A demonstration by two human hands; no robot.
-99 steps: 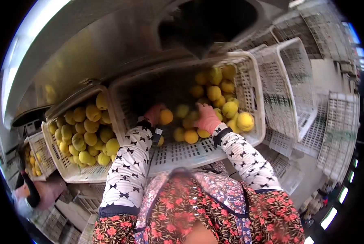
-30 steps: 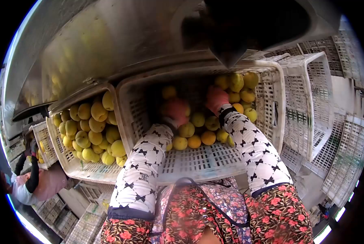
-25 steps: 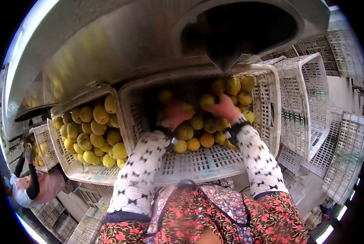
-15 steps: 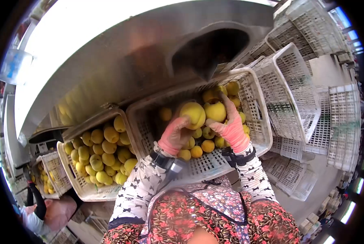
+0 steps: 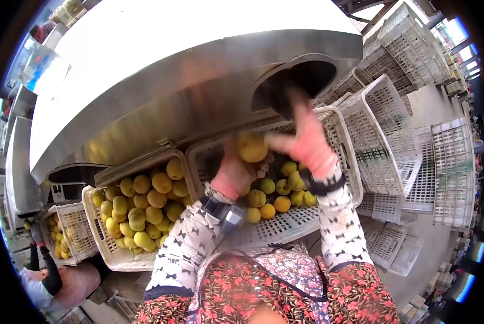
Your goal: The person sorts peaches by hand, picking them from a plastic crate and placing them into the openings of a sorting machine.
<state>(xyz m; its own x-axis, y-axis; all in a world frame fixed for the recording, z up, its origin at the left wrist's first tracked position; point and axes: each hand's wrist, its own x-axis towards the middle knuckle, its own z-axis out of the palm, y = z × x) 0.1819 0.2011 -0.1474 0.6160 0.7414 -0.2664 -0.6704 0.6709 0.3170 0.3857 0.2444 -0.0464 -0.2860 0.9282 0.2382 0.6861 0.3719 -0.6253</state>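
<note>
In the head view my left hand (image 5: 235, 171), in a pink and pale glove, is closed around a yellow peach (image 5: 251, 147) over a white plastic crate (image 5: 285, 222). My right hand (image 5: 311, 141), gloved the same way, is raised in front of the dark round opening (image 5: 301, 81) in the metal machine. Its fingers are apart and blurred by motion, the thumb pointing toward the held peach. Below the hands, several loose yellow peaches (image 5: 281, 203) lie in the crate's near part.
Left of this crate stands another full of peaches (image 5: 136, 217). The curved metal panel (image 5: 199, 92) spans the far side. White crates (image 5: 388, 135) are stacked at right. At far left, a person (image 5: 64, 283) works beside a smaller peach crate (image 5: 77, 229).
My right hand has left the peaches in the crate and risen toward the opening. My left hand still holds a peach, now slightly higher. The view has shifted, showing more of the panel.
</note>
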